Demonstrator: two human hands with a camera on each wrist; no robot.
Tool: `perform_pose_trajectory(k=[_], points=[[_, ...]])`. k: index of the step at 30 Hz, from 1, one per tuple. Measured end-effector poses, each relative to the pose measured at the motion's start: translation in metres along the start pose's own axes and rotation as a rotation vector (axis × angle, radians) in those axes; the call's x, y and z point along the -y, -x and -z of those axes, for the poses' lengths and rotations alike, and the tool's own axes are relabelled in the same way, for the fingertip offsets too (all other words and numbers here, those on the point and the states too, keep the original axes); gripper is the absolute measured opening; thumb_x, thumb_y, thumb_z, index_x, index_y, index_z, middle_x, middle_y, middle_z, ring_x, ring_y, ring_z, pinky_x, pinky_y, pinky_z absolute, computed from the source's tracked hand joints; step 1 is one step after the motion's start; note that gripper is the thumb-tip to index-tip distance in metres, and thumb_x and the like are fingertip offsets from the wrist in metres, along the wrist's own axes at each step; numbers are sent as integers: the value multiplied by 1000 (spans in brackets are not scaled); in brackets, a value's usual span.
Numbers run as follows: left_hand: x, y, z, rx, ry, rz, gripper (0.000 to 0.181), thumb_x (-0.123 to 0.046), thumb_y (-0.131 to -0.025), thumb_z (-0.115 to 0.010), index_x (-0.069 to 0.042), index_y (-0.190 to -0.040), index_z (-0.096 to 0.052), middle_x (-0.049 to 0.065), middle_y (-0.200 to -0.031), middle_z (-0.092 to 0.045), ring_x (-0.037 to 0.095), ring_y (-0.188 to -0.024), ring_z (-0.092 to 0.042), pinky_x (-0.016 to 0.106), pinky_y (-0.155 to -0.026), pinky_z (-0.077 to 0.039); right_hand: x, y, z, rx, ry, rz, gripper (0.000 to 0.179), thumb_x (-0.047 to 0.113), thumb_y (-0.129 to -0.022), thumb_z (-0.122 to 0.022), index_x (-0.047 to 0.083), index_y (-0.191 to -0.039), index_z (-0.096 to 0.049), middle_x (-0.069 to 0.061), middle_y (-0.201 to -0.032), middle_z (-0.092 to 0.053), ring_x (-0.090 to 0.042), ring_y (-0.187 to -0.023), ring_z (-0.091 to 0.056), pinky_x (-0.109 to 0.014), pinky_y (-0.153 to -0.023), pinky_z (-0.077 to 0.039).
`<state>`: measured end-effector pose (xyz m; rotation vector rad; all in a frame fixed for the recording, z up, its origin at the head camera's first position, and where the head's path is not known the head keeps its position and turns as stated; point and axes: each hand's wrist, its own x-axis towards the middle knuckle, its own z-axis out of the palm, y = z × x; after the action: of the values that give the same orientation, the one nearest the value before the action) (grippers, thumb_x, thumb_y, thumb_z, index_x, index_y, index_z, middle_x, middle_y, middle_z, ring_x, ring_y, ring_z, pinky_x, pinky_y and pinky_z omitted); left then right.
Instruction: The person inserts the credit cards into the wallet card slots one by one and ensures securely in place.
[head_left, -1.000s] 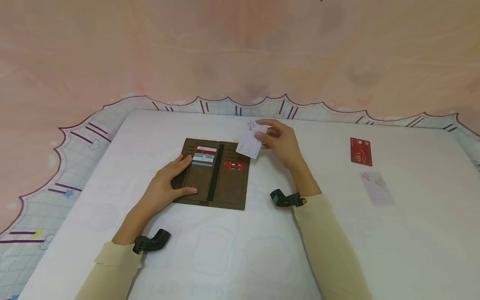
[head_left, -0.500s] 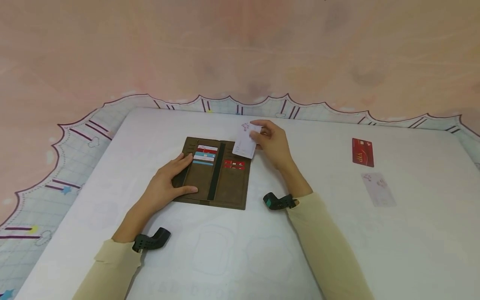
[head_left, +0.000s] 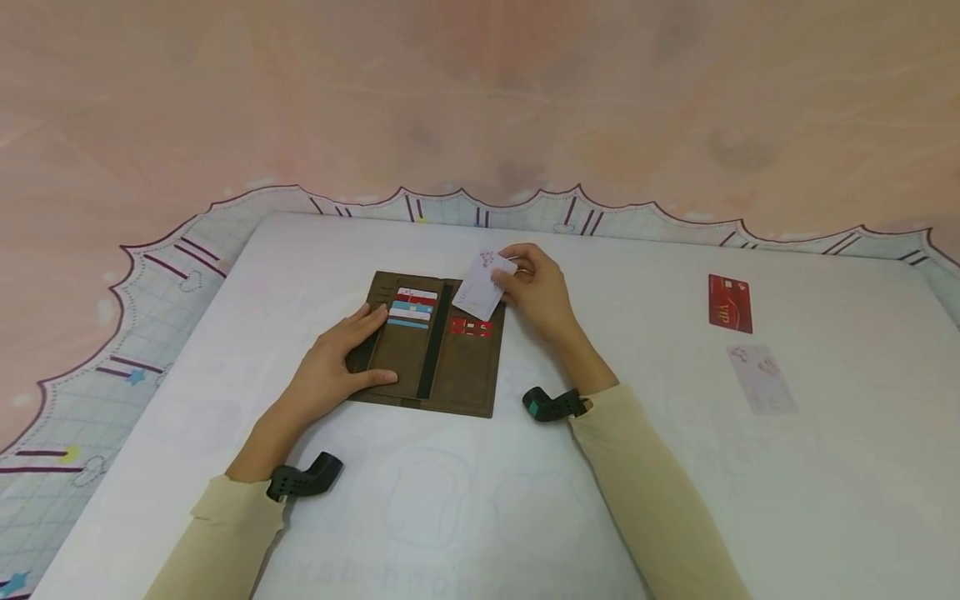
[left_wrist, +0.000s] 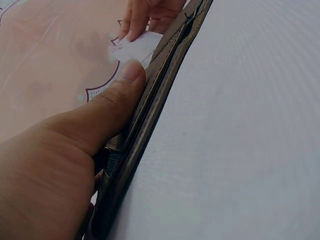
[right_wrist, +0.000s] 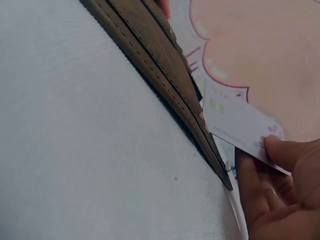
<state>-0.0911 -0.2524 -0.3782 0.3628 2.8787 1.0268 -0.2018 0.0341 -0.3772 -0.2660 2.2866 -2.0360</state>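
A brown leather wallet (head_left: 465,379) lies spread on the table, with several cards (head_left: 410,315) in its left-hand slots and red cards (head_left: 471,327) in a right-hand slot. My left hand (head_left: 330,362) rests on the wallet's left side, fingers stretched and thumb (left_wrist: 117,97) pressing near the lower edge. Between thumb and fingers, my right hand (head_left: 542,292) pinches a white card (head_left: 480,285) with a pink floral print. That card is tilted over the upper part of the right panel, its lower corner close above the red cards; in the right wrist view, its near end (right_wrist: 220,112) overlaps the wallet's edge.
On the right of the white table (head_left: 615,500) lie a red VIP card (head_left: 730,304) and, below it, a pale card (head_left: 761,380) with a floral print. A scalloped patterned border runs along the table's far and left sides.
My right hand has moved left and slightly down, carrying the white card from the wallet's top right corner to over its right panel. My left hand stays on the wallet.
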Motion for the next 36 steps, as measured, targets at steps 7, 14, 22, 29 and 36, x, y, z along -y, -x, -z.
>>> perform_pose_trajectory(k=[7, 14, 22, 29, 36], points=[[0, -1, 0, 0, 9, 0, 90, -32, -76, -81, -15, -150, -33, 16, -154, -24, 41, -141, -18, 64, -107, -17, -1, 0, 1, 31, 123, 19, 33, 6, -89, -68, 6, -122, -61, -12, -98, -62, -20, -84, -64, -28, -71, -56], [-2, 0, 1, 8, 3, 9, 90, -33, -76, -81, -15, -150, -33, 16, -155, -23, 41, -141, -18, 65, -107, -16, -1, 0, 2, 65, 257, 31, 34, 8, -93, -63, 11, -127, -62, -8, -98, -59, -18, -88, -62, -27, -74, -54], [-2, -1, 1, 7, 4, 3, 90, -34, -76, -81, -15, -150, -33, 16, -155, -24, 41, -140, -18, 64, -107, -17, -1, 3, 3, 102, 361, 16, 36, 9, -96, -59, 15, -131, -59, -5, -108, -59, -18, -97, -57, -29, -82, -51], [-2, 0, 1, 7, 5, 2, 90, -33, -76, -81, -15, -150, -33, 16, -155, -24, 41, -141, -18, 64, -107, -17, -2, 3, 3, 141, 413, 18, 37, 9, -96, -58, 14, -133, -58, -7, -114, -59, -21, -101, -54, -34, -92, -44], [-1, 1, 1, 2, 6, 0, 90, -33, -76, -81, -15, -150, -33, 16, -154, -25, 41, -141, -18, 64, -107, -17, -2, 3, 2, 170, 449, 23, 38, 10, -97, -56, 17, -134, -57, -8, -114, -57, -22, -102, -52, -36, -94, -43]])
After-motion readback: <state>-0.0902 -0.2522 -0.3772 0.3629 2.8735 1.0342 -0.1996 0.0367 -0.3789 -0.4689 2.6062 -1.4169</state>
